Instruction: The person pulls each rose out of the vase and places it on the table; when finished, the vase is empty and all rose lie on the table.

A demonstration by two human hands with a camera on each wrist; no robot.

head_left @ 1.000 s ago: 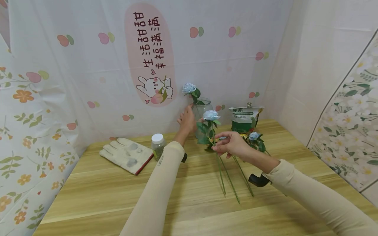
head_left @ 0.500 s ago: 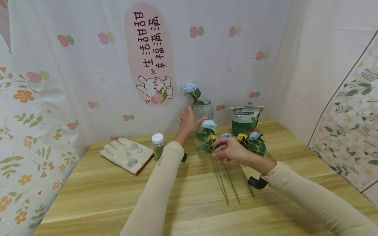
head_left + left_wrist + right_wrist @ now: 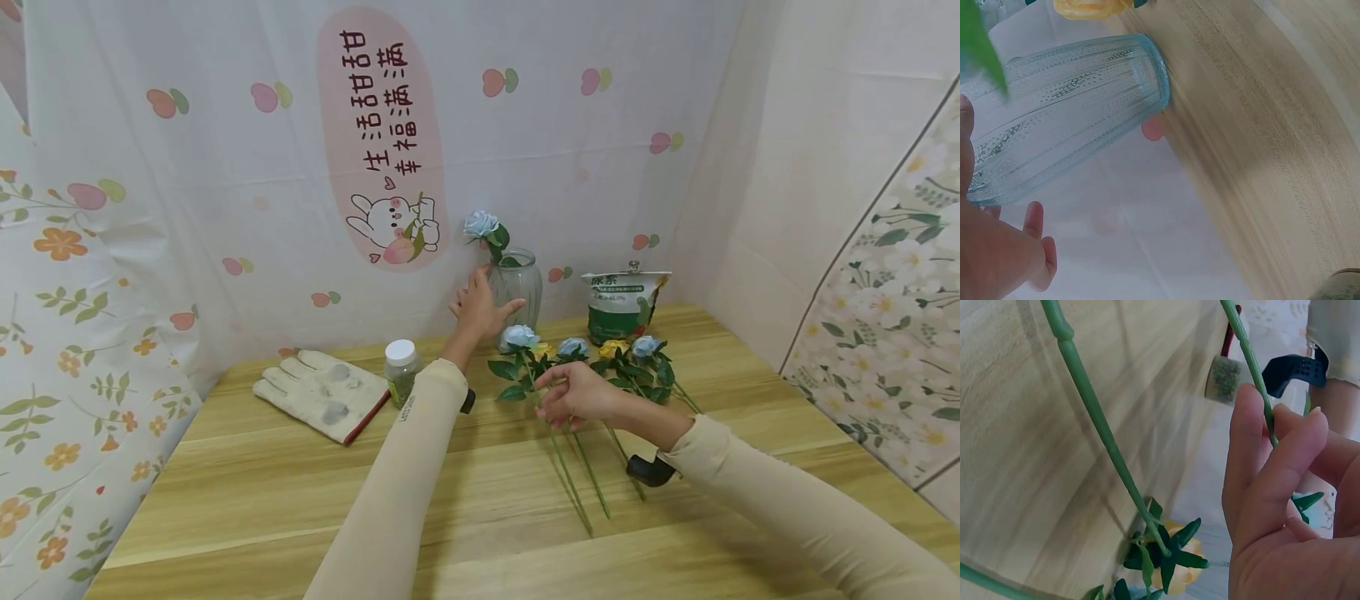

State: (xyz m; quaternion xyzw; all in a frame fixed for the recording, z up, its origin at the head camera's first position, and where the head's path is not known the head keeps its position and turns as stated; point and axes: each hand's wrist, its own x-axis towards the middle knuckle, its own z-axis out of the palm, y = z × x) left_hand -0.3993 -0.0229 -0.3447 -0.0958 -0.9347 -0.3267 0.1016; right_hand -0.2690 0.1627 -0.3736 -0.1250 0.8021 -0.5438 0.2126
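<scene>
My left hand (image 3: 478, 307) holds the clear ribbed glass vase (image 3: 527, 283), thumb across its front and fingers round its left side. One light blue rose (image 3: 481, 224) leans left over the vase's mouth, its leaves at the rim. My right hand (image 3: 577, 395) pinches the green stem (image 3: 1251, 359) of another light blue rose (image 3: 519, 337) between thumb and fingers. That rose tilts, head toward the vase and stem end toward me. Several more roses lie around the right hand, among them a blue rose (image 3: 573, 347) and a yellow rose (image 3: 615, 347).
A white and green bag (image 3: 621, 310) stands at the back right. Left of the left arm are a small jar with a white lid (image 3: 402, 367) and a cream work glove (image 3: 324, 395) with red trim. A printed cloth (image 3: 247, 167) hangs behind the wooden table (image 3: 262, 500).
The right hand has lowered its blue rose toward me and tilted it, so the flower head sits lower and further left. The left hand stays at the vase.
</scene>
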